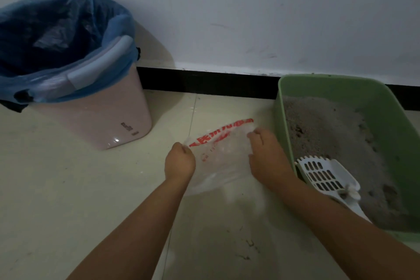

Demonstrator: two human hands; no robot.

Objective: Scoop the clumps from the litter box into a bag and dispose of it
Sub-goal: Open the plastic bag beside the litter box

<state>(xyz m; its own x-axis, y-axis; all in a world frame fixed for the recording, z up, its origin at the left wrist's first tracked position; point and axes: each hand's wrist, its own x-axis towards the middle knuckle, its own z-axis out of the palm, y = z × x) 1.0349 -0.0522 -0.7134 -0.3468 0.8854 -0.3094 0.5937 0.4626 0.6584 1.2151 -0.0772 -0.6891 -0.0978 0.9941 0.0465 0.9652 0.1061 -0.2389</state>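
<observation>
The thin clear plastic bag with red print (223, 154) is pinched at its edges by the left hand (180, 161) and the right hand (267, 154), beside the green plastic litter box (391, 107); its mouth should be spread wide before the white slotted scoop (327, 177) is lifted.

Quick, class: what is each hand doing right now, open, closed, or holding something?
Left hand: pinches one edge of the clear plastic bag.
Right hand: grips the bag's opposite edge.

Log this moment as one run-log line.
step: opening bag | left hand: pinches clear plastic bag with red print | right hand: grips bag | white slotted scoop: in green litter box, untouched
</observation>
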